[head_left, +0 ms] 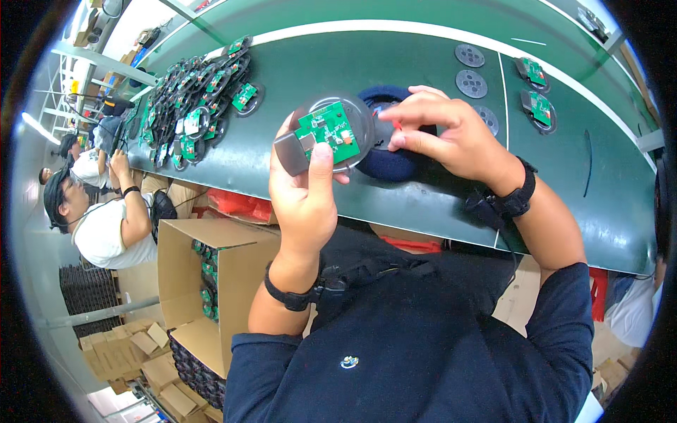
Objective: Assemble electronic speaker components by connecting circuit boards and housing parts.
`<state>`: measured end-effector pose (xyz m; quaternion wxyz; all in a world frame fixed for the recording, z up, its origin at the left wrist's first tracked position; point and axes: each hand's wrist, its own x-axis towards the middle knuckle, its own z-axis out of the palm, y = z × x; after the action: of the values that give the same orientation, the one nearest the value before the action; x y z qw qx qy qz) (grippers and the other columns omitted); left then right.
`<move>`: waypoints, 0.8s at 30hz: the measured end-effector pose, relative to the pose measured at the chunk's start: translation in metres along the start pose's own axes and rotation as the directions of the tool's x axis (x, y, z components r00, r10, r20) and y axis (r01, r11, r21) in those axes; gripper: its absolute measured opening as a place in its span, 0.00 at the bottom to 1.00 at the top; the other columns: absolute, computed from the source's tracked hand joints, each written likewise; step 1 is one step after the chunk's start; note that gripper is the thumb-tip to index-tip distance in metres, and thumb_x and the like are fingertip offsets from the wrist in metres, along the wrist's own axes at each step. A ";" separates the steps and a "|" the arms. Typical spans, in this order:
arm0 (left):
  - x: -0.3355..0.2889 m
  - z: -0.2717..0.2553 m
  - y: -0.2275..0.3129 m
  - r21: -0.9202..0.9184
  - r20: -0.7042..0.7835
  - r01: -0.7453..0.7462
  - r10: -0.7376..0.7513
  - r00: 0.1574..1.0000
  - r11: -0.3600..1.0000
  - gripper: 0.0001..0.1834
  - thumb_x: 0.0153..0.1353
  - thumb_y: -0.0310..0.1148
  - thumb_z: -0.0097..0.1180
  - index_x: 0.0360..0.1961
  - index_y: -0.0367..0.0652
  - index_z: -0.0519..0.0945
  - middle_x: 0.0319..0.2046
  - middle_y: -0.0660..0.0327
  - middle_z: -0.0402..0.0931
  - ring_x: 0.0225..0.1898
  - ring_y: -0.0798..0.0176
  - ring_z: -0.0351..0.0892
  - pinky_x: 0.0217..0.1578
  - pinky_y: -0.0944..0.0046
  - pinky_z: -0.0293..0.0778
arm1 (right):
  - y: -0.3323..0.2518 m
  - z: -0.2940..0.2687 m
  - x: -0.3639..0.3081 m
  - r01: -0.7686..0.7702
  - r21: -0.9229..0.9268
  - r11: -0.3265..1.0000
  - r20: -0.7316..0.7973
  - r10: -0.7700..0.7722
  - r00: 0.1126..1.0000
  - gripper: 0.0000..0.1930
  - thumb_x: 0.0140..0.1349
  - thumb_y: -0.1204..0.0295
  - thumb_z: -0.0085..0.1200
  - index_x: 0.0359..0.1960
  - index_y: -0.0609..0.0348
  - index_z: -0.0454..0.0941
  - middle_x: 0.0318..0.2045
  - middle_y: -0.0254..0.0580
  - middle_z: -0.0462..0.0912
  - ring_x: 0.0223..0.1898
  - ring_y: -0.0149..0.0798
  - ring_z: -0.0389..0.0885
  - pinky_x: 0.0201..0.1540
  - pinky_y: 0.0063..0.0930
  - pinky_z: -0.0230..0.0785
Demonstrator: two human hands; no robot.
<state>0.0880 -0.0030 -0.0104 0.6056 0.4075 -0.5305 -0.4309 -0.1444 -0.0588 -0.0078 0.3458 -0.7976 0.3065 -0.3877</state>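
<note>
Your left hand (303, 204) grasps the disc (364, 127) by its edge, thumb in front and fingers behind, with the green board (328, 125) facing up at you. That disc is just left of the blue ring (388, 167), overlapping it in view; whether they touch, you can't tell from here. Your right hand (455, 137), over the ring, pinches a small red piece (397, 125) between thumb and forefinger; it may be a wire end, but it's too small to be sure. The pile of discs (204, 92) lies well left of the ring.

Watch your left thumb: it overlaps the board's lower part, so pressing hard could strain the components. The pinch looks slight, so the red piece could slip out. If it is a wire, pulling the disc away from the ring could strain it.
</note>
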 end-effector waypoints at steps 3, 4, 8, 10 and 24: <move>-0.001 0.003 0.000 0.010 -0.011 -0.009 0.009 1.000 1.000 0.27 0.72 0.31 0.53 0.68 0.34 0.62 0.51 0.56 0.76 0.43 0.67 0.81 0.30 0.72 0.78 | 0.002 0.007 -0.003 -0.190 0.429 0.883 -0.011 0.216 0.976 0.12 0.61 0.70 0.65 0.46 0.54 0.86 0.39 0.37 0.88 0.43 0.40 0.85 0.57 0.33 0.68; -0.001 0.003 0.001 0.011 -0.005 -0.005 0.005 1.000 1.000 0.27 0.72 0.31 0.53 0.68 0.34 0.62 0.51 0.56 0.76 0.43 0.67 0.81 0.30 0.72 0.78 | 0.013 0.012 -0.002 -0.023 0.335 0.942 -0.086 0.055 0.995 0.10 0.62 0.74 0.64 0.45 0.55 0.85 0.35 0.34 0.89 0.43 0.35 0.86 0.71 0.45 0.54; 0.000 0.003 -0.001 0.029 -0.011 0.005 -0.004 1.000 1.000 0.27 0.72 0.30 0.53 0.68 0.33 0.62 0.51 0.55 0.76 0.44 0.68 0.81 0.31 0.73 0.78 | 0.019 0.008 -0.002 0.112 0.082 0.990 -0.123 -0.102 0.987 0.07 0.61 0.74 0.65 0.41 0.56 0.87 0.35 0.34 0.89 0.43 0.35 0.85 0.69 0.45 0.57; 0.000 0.002 -0.001 0.035 -0.016 0.010 -0.010 1.000 0.999 0.27 0.72 0.30 0.53 0.68 0.33 0.62 0.51 0.56 0.76 0.44 0.68 0.80 0.30 0.73 0.78 | 0.017 0.009 -0.001 0.158 0.028 0.987 -0.099 -0.154 0.983 0.06 0.61 0.74 0.65 0.39 0.56 0.88 0.36 0.33 0.89 0.41 0.35 0.84 0.67 0.44 0.59; -0.002 0.015 -0.002 0.094 0.013 -0.069 0.068 0.998 0.993 0.27 0.72 0.32 0.54 0.67 0.32 0.62 0.47 0.54 0.79 0.38 0.68 0.80 0.28 0.72 0.76 | 0.005 0.017 -0.005 0.074 -0.022 0.997 -0.150 -0.077 0.986 0.07 0.63 0.67 0.62 0.38 0.55 0.84 0.42 0.40 0.84 0.48 0.42 0.78 0.56 0.37 0.66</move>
<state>0.0723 -0.0022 -0.0108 0.5974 0.4151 -0.5670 -0.3864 -0.1339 -0.0531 -0.0217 0.3005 -0.7798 0.3044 -0.4571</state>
